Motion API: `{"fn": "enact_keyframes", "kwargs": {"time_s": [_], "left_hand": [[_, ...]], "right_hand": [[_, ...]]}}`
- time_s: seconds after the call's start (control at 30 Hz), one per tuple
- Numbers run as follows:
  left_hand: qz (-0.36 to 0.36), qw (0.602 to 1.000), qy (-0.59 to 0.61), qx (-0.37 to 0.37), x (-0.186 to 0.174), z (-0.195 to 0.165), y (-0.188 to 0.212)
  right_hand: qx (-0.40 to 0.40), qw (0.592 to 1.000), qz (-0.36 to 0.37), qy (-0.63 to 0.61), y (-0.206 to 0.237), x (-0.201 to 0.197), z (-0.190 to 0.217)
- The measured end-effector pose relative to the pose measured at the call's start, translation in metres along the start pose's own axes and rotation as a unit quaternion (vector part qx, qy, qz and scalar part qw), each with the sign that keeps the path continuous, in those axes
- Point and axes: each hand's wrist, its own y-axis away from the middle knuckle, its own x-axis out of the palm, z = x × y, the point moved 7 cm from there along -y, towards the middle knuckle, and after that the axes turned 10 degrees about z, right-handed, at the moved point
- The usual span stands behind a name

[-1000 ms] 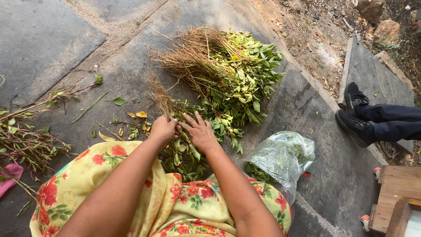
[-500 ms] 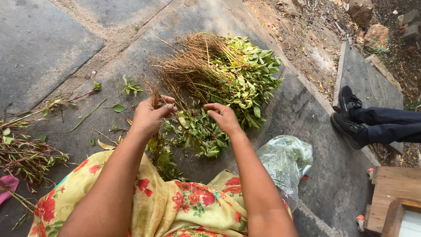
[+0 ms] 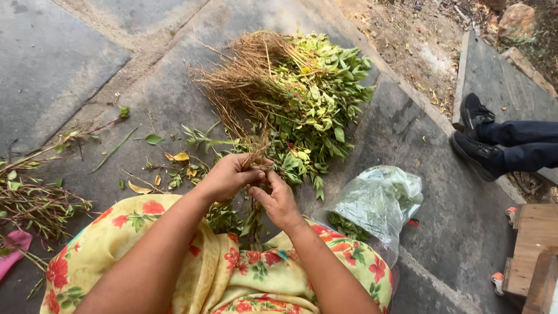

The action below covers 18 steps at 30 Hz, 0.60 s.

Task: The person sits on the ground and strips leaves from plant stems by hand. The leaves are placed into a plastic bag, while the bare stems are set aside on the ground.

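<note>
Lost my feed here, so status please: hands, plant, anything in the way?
Left hand and right hand both grip one rooted sprig. Leafy pile just beyond. Plastic bag to the right, apart from hands.

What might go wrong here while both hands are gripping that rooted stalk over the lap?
The left hand and right hand pinch one rooted stalk close together; its thin roots may snap or shed dirt onto the floral cloth. The open plastic bag of leaves lies beside the right elbow and might be knocked and spill. Loose leaves scattered on the concrete could get mixed with the heaped pile of plants.
</note>
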Motion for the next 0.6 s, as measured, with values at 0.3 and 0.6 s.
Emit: {"fn": "enact_keyframes", "kwargs": {"time_s": [0.3,0.6], "left_hand": [[0.002,0.995,0.099,0.028,-0.024,-0.038,0.000],[0.216,0.902,-0.371,0.041,0.098,-0.052,0.030]], "right_hand": [[0.039,0.995,-0.093,0.006,-0.042,-0.043,-0.048],[0.024,0.998,0.004,0.054,-0.063,-0.009,-0.039]]}}
